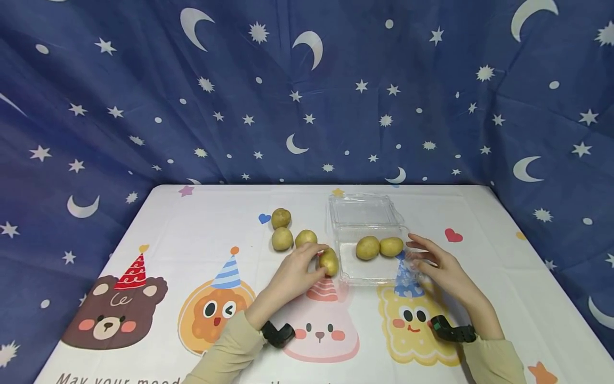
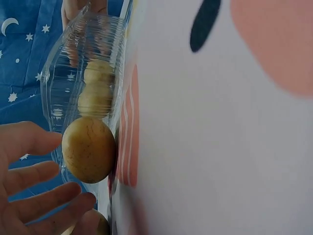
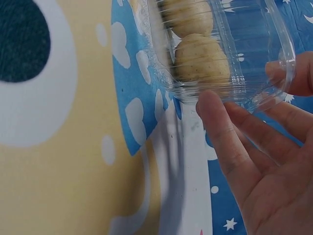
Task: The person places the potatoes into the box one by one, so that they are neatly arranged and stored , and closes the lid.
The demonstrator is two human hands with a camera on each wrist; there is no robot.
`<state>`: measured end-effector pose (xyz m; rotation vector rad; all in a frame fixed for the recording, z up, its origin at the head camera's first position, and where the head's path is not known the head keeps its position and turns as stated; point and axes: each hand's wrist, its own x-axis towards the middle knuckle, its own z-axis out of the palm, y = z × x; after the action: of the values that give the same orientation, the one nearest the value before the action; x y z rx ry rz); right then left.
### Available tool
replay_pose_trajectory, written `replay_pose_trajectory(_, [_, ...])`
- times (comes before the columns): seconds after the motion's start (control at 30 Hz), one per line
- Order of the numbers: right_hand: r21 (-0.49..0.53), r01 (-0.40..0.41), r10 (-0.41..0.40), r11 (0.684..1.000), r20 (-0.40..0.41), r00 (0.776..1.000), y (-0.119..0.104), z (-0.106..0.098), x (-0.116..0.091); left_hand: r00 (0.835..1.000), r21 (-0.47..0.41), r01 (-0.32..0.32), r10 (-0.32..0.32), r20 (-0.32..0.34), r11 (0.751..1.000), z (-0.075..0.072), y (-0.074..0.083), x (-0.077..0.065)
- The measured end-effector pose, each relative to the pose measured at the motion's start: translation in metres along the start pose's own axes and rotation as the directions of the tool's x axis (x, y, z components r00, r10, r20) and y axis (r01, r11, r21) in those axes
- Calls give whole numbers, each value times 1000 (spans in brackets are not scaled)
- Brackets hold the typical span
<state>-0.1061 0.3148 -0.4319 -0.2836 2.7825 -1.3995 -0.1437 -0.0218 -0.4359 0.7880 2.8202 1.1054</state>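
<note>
My left hand (image 1: 303, 265) is at a yellow potato (image 1: 328, 262) on the table, just left of a clear plastic clamshell box (image 1: 347, 274). In the left wrist view the thumb and spread fingers lie close beside that potato (image 2: 89, 150), not wrapped round it. The box stands with its lid (image 1: 362, 210) folded back. Two potatoes, one larger (image 1: 367, 248) and one smaller (image 1: 391, 246), sit side by side inside it. By the box's right wall is my right hand (image 1: 442, 268), its fingers loosely extended; the right wrist view shows the thumb against the wall.
Three more potatoes are grouped left of the box: one at the back (image 1: 281, 218), one before it (image 1: 282, 239) and one partly behind my left hand (image 1: 306, 238). A white cartoon-printed cloth (image 1: 172, 229) covers the table. A blue starry curtain (image 1: 336, 96) hangs behind.
</note>
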Motion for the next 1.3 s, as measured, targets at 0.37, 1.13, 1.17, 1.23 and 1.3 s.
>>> replay_pose_trajectory(0.37, [-13, -53, 53, 999, 21, 998, -2, -3, -1, 999, 9, 31, -31, 23, 999, 4, 4, 2])
replay_pose_trajectory(1.13, [-18, -46, 47, 999, 23, 999, -2, -3, -1, 997, 38, 18, -21, 68, 999, 11, 3, 9])
replay_pose_trajectory(1.17, [-21, -47, 47, 999, 22, 999, -3, -3, -1, 997, 41, 20, -23, 70, 999, 11, 3, 9])
replay_pose_trajectory(1.23, [-22, -49, 50, 999, 24, 998, -3, -4, -1, 997, 42, 23, -26, 70, 999, 12, 3, 9])
replay_pose_trajectory(1.3, [-19, -49, 49, 999, 26, 998, -3, -4, -1, 998, 39, 23, -26, 66, 999, 12, 3, 9])
